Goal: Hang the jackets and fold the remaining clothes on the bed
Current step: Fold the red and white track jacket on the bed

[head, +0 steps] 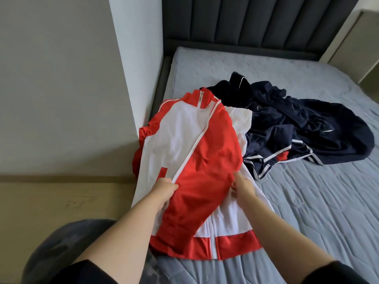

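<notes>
Left hand [165, 188] had its fingers curled on the red-and-white jacket [194, 150], right hand [243, 188] pinching its sleeve, I think (hard to see). It lay at the bed's [307, 212] near-left edge, so the slick fabric could've slid to the floor [61, 201] or dragged the navy pile [297, 128] behind it.

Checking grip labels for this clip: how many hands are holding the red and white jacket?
2. The left hand pinches the red and white jacket beside its white piping. The right hand holds the red panel's right edge. No other hand is in view.
</notes>
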Motion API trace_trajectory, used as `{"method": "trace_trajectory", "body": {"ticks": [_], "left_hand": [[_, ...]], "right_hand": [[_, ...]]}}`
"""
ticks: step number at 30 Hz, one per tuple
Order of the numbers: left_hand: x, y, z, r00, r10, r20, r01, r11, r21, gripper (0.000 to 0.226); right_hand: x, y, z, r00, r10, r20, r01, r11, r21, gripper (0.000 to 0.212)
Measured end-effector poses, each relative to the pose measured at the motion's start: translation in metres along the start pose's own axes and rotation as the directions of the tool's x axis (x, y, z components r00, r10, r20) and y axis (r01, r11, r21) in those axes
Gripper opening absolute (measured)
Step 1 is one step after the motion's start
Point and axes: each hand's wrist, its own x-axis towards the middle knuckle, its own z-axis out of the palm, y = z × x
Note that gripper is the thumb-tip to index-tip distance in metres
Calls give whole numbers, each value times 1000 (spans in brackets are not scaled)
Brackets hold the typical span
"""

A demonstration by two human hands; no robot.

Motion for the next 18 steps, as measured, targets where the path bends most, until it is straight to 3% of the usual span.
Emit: {"method": "trace_trajectory", "body": {"ticks": [2, 5, 7, 10, 13, 15, 18], "left_hand": [[6, -2, -5, 995, 5, -99, 1, 998, 60, 26], [10, -5, -10, 991, 0, -137, 7, 999, 48, 27], [14, -6, -10, 985, -19, -172, 27, 999, 45, 27], [19, -7, -12, 974, -47, -221, 58, 997, 46, 27], [25, -12, -11, 984, -32, -173, 48, 995, 87, 25], [27, -14, -8, 991, -4, -131, 19, 993, 116, 22], [30, -12, -3, 992, 45, -116, -32, 993, 113, 20]], "right_hand": [[7, -11, 3, 985, 87, 147, -108, 984, 143, 29], [16, -35, 6, 955, 68, 289, -144, 957, 252, 29], [21, -55, 5, 971, -15, 238, -64, 945, 321, 29], [33, -77, 2, 984, -176, 42, 156, 945, 289, 29], [46, -78, -1, 995, 41, -88, 4, 884, 467, 27], [51, -74, 5, 982, 126, -141, -54, 901, 430, 13], [53, -68, 15, 980, 186, -73, -148, 921, 359, 28]]}}
